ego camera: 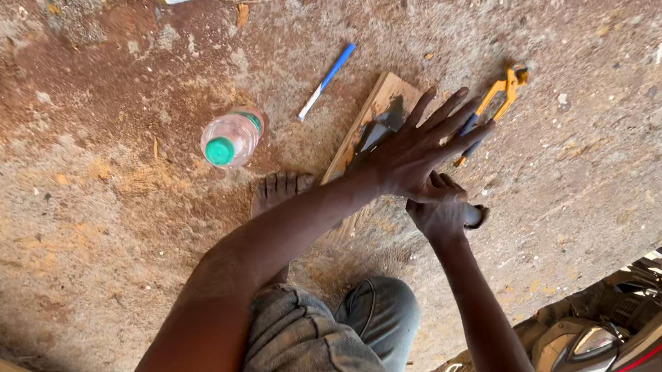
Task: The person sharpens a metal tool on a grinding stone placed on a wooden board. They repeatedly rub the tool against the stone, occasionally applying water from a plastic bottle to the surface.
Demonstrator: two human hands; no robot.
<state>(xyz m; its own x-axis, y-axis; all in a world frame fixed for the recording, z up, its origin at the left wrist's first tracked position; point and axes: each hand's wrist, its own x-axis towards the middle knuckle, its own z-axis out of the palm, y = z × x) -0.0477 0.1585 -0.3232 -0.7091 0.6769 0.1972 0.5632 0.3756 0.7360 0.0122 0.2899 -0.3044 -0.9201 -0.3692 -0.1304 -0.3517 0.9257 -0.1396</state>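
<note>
Sandy, sawdust-strewn ground carries all items. Wooden board lies flat near centre, the person's bare foot at its near end. Left hand presses on the board's far end, fingers spread wide and flat, gripping nothing. Right hand sits just below it, fingers curled around a dark handle; the tool itself is hidden. Yellow hand tool lies just beyond the fingertips. Plastic bottle, green-capped, stands left of the board. Blue-and-white pen lies nearby.
</note>
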